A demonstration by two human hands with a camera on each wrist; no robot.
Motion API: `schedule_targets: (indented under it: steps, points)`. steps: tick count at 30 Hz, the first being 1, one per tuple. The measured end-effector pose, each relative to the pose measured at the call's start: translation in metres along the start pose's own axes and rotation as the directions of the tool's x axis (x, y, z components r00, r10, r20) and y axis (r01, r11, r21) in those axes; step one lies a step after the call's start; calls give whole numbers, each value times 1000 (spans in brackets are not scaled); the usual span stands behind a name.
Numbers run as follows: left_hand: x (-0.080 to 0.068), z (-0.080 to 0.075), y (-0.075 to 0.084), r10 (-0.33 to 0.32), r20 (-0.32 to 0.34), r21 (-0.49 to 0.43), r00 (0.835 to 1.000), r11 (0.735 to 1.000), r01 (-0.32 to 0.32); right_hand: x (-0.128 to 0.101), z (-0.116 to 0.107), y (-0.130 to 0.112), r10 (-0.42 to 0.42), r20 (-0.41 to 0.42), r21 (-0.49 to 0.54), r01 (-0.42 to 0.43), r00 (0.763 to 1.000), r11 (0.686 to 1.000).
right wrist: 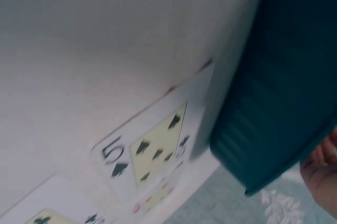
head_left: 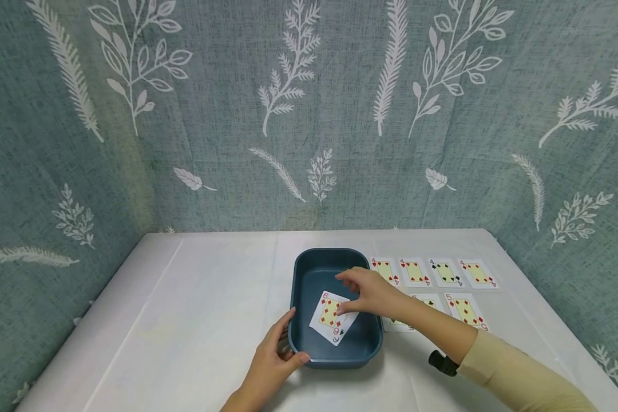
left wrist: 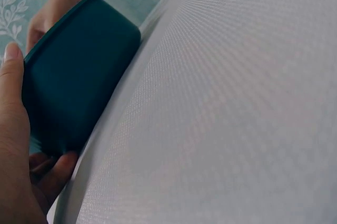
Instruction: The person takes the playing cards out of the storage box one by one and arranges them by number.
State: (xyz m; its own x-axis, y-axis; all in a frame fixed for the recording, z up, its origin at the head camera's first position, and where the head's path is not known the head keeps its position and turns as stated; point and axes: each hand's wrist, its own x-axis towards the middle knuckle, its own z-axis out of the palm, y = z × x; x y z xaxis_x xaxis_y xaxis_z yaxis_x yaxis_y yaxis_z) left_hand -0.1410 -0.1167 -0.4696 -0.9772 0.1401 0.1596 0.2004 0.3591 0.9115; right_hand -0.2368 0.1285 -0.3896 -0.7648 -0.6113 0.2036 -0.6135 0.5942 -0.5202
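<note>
A dark blue plastic bin [head_left: 335, 352] stands on the white table. Inside it lies a six of diamonds [head_left: 328, 312], overlapping another card with a black suit mark that is mostly covered. My left hand [head_left: 268, 360] grips the bin's near left corner, thumb on the front rim and fingers against the left wall, as the left wrist view of the bin [left wrist: 79, 77] also shows. Over the bin reaches my right hand [head_left: 373, 292], with a gap between thumb and fingers. Its thumb tip is at the six of diamonds; whether it touches cannot be told.
Right of the bin, fours lie in a back row, among them a four of diamonds [head_left: 479, 273]. Fives lie in front, including a five of diamonds [head_left: 466, 309] and a five of spades [right wrist: 158, 150]. My right forearm partly covers this front row. A patterned curtain [head_left: 309, 114] stands behind.
</note>
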Motion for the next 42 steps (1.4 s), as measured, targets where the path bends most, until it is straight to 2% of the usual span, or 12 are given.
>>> schedule_targets:
  steps: [7,14,20,24,27,35,42]
  points:
    - [1,1,-2,11,-5,-1,1000,1000,-11,10,14,-9,166,30,-28,-165,986,986]
    - [0,1,-2,22,-2,7,1000,1000,-22,21,30,-17,345,59,-59,-342,937,938]
    - [1,1,-3,29,0,-14,1000,999,-29,24,44,-17,421,90,-146,-406,903,902]
    - [0,1,-2,30,0,-11,1000,999,-30,30,48,-14,452,78,-200,-430,889,880]
    - [0,0,-1,15,3,-4,1000,1000,-15,34,50,-12,455,79,-209,-432,887,877]
    - [0,1,1,-5,0,-15,1000,1000,5,40,51,-6,438,124,-134,-422,891,897]
    - [0,1,2,-14,10,1,1000,1000,14,41,52,-7,410,94,-53,-406,907,912]
